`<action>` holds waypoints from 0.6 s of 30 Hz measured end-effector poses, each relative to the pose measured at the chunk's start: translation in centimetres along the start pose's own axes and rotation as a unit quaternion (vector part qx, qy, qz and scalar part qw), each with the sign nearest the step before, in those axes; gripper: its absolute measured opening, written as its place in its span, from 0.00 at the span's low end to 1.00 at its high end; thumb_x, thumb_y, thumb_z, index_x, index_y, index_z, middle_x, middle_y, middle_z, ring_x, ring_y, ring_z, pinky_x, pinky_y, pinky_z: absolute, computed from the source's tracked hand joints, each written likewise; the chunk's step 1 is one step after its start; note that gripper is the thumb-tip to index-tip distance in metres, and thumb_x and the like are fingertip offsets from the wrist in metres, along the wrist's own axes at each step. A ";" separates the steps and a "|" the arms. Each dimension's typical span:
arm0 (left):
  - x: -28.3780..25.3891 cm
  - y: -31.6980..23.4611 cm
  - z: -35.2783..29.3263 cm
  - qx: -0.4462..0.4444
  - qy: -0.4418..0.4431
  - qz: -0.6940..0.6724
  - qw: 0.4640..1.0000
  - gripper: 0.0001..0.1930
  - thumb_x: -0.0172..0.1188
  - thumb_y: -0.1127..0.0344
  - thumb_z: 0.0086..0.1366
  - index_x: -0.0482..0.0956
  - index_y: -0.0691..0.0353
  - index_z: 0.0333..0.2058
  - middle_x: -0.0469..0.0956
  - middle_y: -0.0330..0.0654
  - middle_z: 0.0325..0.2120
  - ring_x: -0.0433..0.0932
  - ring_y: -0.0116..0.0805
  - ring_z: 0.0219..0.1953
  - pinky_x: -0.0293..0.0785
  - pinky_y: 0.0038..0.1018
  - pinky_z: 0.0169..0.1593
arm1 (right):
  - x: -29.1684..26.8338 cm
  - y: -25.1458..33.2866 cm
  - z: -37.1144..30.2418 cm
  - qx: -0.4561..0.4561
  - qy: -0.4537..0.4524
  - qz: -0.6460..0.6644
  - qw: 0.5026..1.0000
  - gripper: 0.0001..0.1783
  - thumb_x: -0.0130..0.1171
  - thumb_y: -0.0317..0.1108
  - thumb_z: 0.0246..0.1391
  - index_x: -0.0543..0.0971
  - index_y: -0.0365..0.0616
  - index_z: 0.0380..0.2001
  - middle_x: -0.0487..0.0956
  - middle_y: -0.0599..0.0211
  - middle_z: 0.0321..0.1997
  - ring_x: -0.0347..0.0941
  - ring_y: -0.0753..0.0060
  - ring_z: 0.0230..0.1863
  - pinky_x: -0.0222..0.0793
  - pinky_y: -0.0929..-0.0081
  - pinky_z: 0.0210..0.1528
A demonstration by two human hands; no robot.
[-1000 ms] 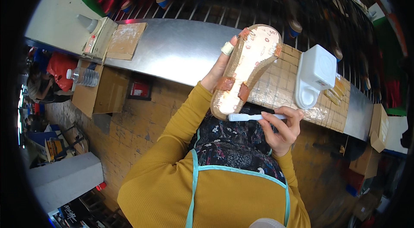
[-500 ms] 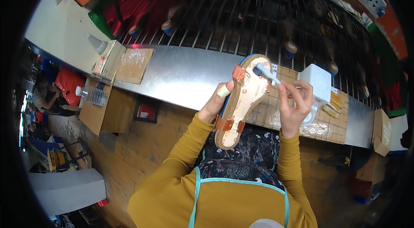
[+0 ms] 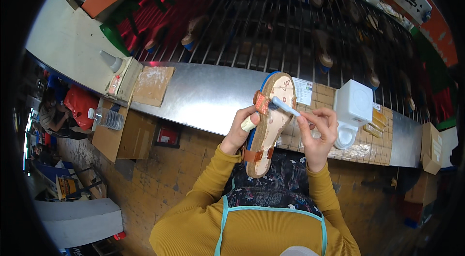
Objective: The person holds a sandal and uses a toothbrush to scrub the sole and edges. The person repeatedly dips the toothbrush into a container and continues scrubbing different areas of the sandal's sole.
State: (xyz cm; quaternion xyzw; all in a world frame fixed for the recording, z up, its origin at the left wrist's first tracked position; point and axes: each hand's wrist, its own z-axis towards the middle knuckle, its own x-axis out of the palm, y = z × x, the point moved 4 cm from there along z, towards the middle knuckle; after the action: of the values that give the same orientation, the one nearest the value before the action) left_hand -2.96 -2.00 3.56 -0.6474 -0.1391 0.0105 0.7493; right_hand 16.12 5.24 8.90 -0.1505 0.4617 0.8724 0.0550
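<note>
My left hand [image 3: 237, 131] grips the side of a sandal [image 3: 269, 147] held up in front of me, with a pale wrapping on the thumb. The sandal has a light insole, cork-coloured sides, brown straps and a blue underside; its toe end points away from me. Between the fingertips of my right hand [image 3: 319, 135] is a small light-blue brush [image 3: 287, 108]. Its dark head touches the insole beside the front strap. To the right, a white plastic container [image 3: 355, 103] with a rounded cup at its front stands on the bench.
Beyond the metal bench [image 3: 203, 96], a rack of bars [image 3: 271, 28] carries several sandals. A cardboard sheet [image 3: 319, 96] lies under the container. Another board [image 3: 153, 85] and a grey cone [image 3: 111, 61] are at left. A seated person [image 3: 54, 115] is at far left, near a clear bottle [image 3: 107, 118].
The brush head has moved down the insole from the toe end to beside the front strap. Both hands and the sandal sit slightly lower in view.
</note>
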 end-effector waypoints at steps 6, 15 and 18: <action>-1.0 1.5 -0.9 0.011 0.019 -0.030 0.999 0.37 0.58 0.37 0.61 0.76 0.73 0.47 0.80 0.44 0.40 0.76 0.28 0.42 0.74 0.26 0.47 | 1.1 -0.1 2.8 -0.020 -0.014 -0.006 1.000 0.07 0.69 0.27 0.48 0.85 0.39 0.32 0.73 0.63 0.40 0.72 0.69 0.39 0.69 0.77 0.34; 0.1 2.3 0.2 -0.070 -0.046 -0.236 0.968 0.40 0.47 0.32 0.64 0.68 0.64 0.59 0.73 0.47 0.53 0.73 0.33 0.53 0.68 0.30 0.59 | 0.5 -3.3 -1.8 -0.102 0.021 -0.010 0.994 0.05 0.64 0.25 0.54 0.82 0.36 0.34 0.69 0.62 0.44 0.68 0.71 0.39 0.68 0.78 0.34; -0.1 3.3 2.1 -0.058 -0.118 -0.347 0.929 0.48 0.37 0.24 0.61 0.58 0.60 0.65 0.63 0.48 0.63 0.64 0.38 0.62 0.61 0.36 0.64 | 1.1 -9.0 -1.6 0.218 0.149 0.507 0.820 0.08 0.60 0.35 0.59 0.80 0.40 0.33 0.70 0.64 0.43 0.65 0.76 0.34 0.62 0.76 0.35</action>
State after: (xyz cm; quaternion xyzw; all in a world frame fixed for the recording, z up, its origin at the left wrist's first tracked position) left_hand -2.95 0.59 0.58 -0.5956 -0.4426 -0.1816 0.6453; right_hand 17.54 8.98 0.62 -0.0070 0.6537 0.6205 -0.4331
